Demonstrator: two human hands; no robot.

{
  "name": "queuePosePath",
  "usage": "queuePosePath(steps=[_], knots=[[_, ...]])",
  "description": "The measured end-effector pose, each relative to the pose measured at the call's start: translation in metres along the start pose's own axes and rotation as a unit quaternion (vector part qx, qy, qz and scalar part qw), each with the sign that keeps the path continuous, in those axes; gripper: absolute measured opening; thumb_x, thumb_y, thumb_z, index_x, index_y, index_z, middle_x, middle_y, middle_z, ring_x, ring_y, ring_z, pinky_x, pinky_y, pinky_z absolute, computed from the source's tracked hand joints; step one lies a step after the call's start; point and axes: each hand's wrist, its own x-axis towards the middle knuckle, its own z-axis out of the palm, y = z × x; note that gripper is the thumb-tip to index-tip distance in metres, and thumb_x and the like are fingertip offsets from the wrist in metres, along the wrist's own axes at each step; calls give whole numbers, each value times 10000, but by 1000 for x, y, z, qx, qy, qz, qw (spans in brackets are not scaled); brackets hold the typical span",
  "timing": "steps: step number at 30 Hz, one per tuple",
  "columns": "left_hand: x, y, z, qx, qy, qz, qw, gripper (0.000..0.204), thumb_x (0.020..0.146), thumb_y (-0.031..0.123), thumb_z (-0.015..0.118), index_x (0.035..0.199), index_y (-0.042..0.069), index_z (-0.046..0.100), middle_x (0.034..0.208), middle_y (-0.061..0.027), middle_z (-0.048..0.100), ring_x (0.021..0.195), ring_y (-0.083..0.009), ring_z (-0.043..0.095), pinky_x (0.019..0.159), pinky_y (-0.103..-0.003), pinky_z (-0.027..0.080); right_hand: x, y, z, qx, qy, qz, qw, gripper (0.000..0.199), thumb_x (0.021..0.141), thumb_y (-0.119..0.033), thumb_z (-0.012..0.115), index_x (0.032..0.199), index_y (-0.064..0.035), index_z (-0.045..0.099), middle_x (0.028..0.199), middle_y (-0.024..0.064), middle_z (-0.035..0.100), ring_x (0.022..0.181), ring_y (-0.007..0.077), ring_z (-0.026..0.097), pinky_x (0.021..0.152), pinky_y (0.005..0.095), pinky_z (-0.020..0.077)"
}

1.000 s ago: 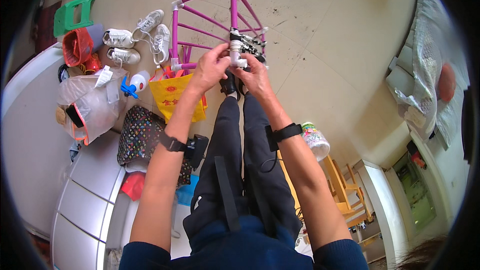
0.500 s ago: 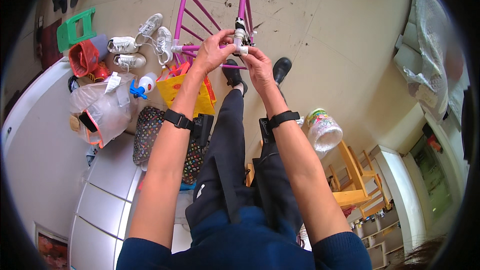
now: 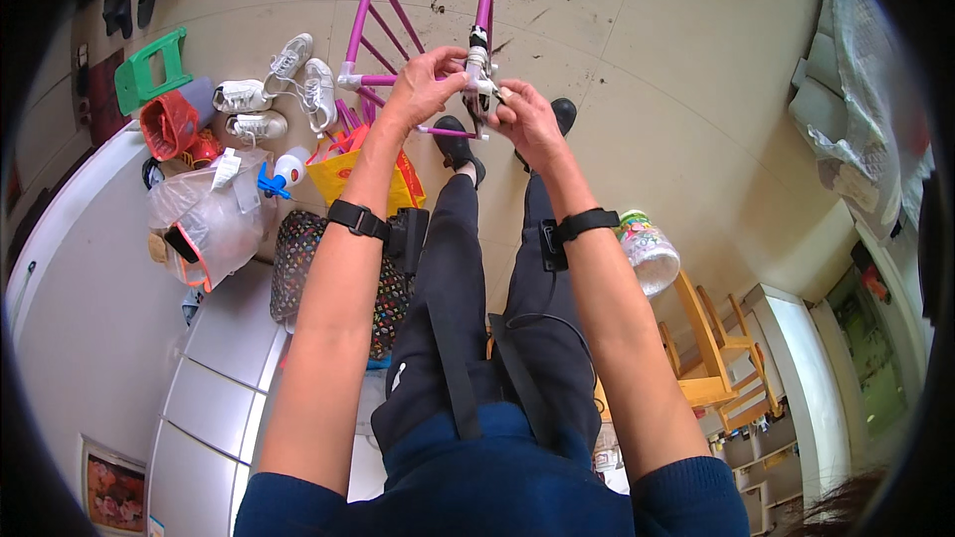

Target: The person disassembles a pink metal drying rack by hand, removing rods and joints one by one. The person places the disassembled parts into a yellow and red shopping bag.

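Observation:
A rack of purple tubes (image 3: 355, 25) with white plastic corner joints stands ahead of my feet. White and black wrapping (image 3: 478, 50) covers part of its near right upright, just above a white corner joint (image 3: 480, 86). My left hand (image 3: 426, 88) is closed at this corner, its thumb and fingers on the joint and the wrapped tube. Right beside the joint, my right hand (image 3: 527, 119) is closed in a pinch. A small light and dark bit shows at its fingertips, too small to name. Dark strands hang below the joint, partly hidden by my fingers.
White sneakers (image 3: 318, 94), a green stool (image 3: 151, 70) and a blue-topped spray bottle (image 3: 286, 171) are on the left. A yellow bag (image 3: 403, 184) sits near my left forearm. To the right are a clear plastic-wrapped container (image 3: 652, 264) and wooden chairs (image 3: 708, 343). Dark dirt specks the floor.
My right hand has drawn slightly away from the joint, to the right and nearer me, with its fingers more curled. My left hand stays at the corner. The view has shifted a little.

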Motion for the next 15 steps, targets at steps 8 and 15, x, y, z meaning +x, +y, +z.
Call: queuePosePath(steps=[8,15], knots=[[-17,4,-39,-27,5,-98,995,470,814,156,548,1258,3,555,967,-27,622,774,-75,554,522,-193,420,-68,-23,-90,-360,49,128,923,277,948,-295,549,983,-33,630,644,-38,462,610,100,454,607,253,419],[-39,1,-29,-25,-11,-129,991,560,781,107,516,1340,71,505,951,9,606,682,-64,531,499,-209,411,5,39,-45,-696,50,-105,709,449,809,-168,594,1256,-175,562,1202,163,578,1086,360,554,914,434,458]])
